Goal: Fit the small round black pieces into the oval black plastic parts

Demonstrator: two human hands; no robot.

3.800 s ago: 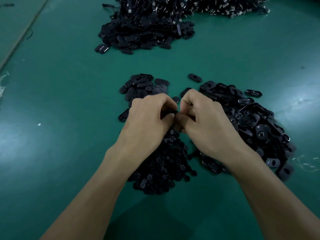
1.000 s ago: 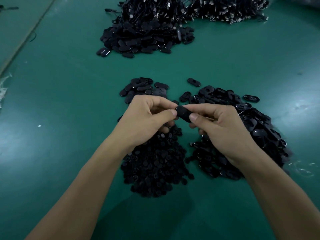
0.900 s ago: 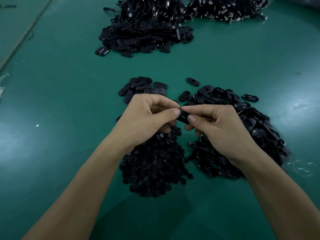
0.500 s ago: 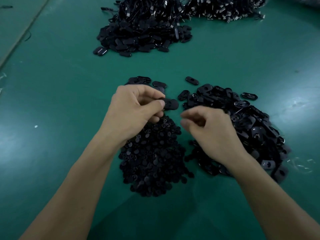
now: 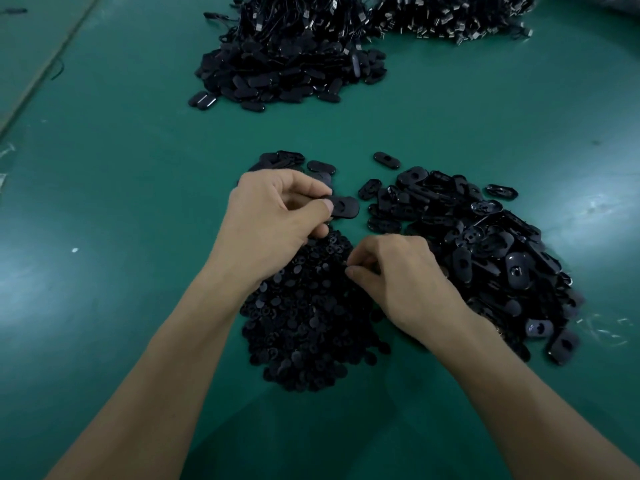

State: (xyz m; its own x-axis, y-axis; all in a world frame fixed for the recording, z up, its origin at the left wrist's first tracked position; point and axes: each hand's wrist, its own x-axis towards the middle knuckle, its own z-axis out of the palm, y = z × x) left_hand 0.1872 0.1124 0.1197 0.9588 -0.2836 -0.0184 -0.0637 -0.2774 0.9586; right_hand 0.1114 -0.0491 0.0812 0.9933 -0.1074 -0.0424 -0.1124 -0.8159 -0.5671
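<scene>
— Where's the oval part point(image 5: 346, 206)?
— Pinched between thumb and forefinger of the left hand point(image 5: 273, 216), jutting out past the fingertips, just above the pile of round pieces point(image 5: 308, 323).
— And the right hand point(image 5: 405, 282)?
— Lower, apart from the part, its fingertips drawn together at the pile's upper edge. I cannot tell whether a piece sits between them. The heap of oval parts point(image 5: 485, 251) lies beside it on the green table point(image 5: 138, 202).

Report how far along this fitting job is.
Done: perhaps the small cluster beyond the left hand, though that cannot be confirmed. In hand: the left hand grips one oval part; the right hand pinches at the round-piece pile. Left: that pile and the oval-part heap are both large.
</scene>
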